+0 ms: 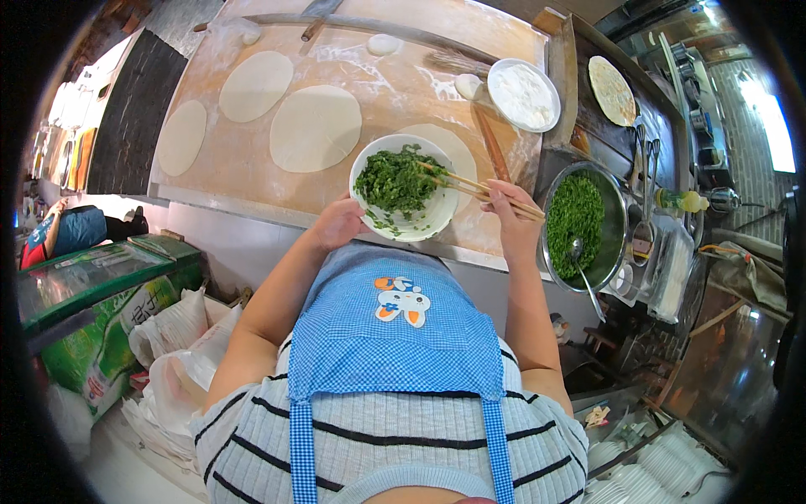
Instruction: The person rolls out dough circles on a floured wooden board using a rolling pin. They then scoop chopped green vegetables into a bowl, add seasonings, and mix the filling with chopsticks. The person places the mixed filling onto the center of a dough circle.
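My left hand (342,223) grips the rim of a white bowl (441,217), tilted above the near edge of the floured board. Chopped greens (393,183) lie heaped in the bowl. A pair of wooden chopsticks (469,184) is in my right hand (509,211), their tips in the greens. Partly hidden behind the bowl is a rolled dough round (465,154). To the left lie more flat rounds: a large dough round (315,129), another dough round (256,86) and a dough round at the far left (182,138).
Right of my hand stands a steel basin (620,252) of chopped greens with a spoon (585,280). A bowl of flour (524,94), a wooden rolling pin (491,142) and a brush (456,62) lie farther back. A flatbread (612,91) rests on a griddle (652,142). A person (69,230) is at far left.
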Available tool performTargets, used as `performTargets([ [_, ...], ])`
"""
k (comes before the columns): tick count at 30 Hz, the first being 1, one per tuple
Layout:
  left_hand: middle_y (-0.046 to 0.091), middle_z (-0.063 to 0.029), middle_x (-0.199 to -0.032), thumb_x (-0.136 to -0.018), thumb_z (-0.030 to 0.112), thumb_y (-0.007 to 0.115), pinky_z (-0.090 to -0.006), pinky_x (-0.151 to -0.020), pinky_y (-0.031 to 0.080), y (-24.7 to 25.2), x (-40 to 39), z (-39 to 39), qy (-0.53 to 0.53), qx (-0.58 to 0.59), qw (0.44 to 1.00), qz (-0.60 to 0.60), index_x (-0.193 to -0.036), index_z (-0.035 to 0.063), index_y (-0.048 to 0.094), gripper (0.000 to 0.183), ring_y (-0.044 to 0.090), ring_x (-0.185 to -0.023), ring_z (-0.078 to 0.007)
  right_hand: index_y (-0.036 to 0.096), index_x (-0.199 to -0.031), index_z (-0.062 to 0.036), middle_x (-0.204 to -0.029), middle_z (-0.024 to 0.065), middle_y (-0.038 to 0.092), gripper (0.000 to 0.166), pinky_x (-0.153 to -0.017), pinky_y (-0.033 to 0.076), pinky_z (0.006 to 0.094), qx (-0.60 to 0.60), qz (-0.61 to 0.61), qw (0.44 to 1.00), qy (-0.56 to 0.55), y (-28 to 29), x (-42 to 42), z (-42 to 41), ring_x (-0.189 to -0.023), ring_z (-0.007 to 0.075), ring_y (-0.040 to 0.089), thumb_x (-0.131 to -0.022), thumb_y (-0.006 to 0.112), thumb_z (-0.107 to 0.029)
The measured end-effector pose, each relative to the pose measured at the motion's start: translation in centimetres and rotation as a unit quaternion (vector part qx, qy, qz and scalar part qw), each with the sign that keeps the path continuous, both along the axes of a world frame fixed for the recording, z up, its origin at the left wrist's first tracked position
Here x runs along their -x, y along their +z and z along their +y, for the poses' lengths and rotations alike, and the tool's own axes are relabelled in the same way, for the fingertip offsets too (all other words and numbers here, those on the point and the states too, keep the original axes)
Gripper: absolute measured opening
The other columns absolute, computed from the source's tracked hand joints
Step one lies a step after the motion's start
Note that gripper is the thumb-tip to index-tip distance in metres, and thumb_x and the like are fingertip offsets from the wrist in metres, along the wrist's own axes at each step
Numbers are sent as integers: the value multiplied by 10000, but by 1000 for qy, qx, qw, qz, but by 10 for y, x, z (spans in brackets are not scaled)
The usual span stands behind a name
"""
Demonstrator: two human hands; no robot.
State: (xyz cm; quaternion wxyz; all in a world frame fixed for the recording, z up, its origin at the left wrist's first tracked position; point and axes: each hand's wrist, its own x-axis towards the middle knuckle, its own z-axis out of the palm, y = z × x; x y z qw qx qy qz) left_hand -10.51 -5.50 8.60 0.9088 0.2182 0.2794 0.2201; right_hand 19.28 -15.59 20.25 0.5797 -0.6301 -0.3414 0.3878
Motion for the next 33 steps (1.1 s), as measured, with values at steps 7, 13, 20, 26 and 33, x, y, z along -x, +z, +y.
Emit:
performTargets([
  [7,586,-177,-1298,-827,134,554,-466,-1036,459,-2,-5,6,-25,46,995,-90,-1329,-32,480,533,586,-1180,-308,723,-966,-26,-932,118,714,143,-728,536,323,-141,-276,929,204,1,36,1,-835,218,681,-851,640,-4],
  [13,565,-198,-1318,-869,153,484,-464,-1049,451,16,-8,0,-4,32,999,-35,-1348,-60,437,527,581,-1188,-316,727,-1002,-25,-915,71,709,143,-702,508,264,-56,-124,963,232,25,10,-12,-814,135,649,-890,638,-22],
  [20,564,-207,-1317,-881,132,465,-462,-1033,466,6,-12,2,-38,58,994,-88,-1328,-72,456,490,593,-1165,-326,724,-1001,-6,-909,74,703,133,-711,504,250,-3,-76,986,147,-15,5,-4,-800,121,638,-893,659,-50],
  [26,578,-168,-1313,-828,143,548,-487,-1016,472,-5,1,1,-48,-2,997,-55,-1364,-23,437,573,598,-1163,-311,722,-985,-10,-903,82,699,118,-721,493,264,-67,-182,977,91,20,-3,-1,-820,138,642,-887,661,-38],
  [33,591,-153,-1258,-822,77,479,-513,-947,520,25,-7,0,-13,-5,1000,-2,-1364,15,421,548,632,-1094,-298,718,-988,-29,-898,79,703,132,-741,499,298,-37,-216,946,239,27,14,1,-825,183,648,-865,671,-42],
])
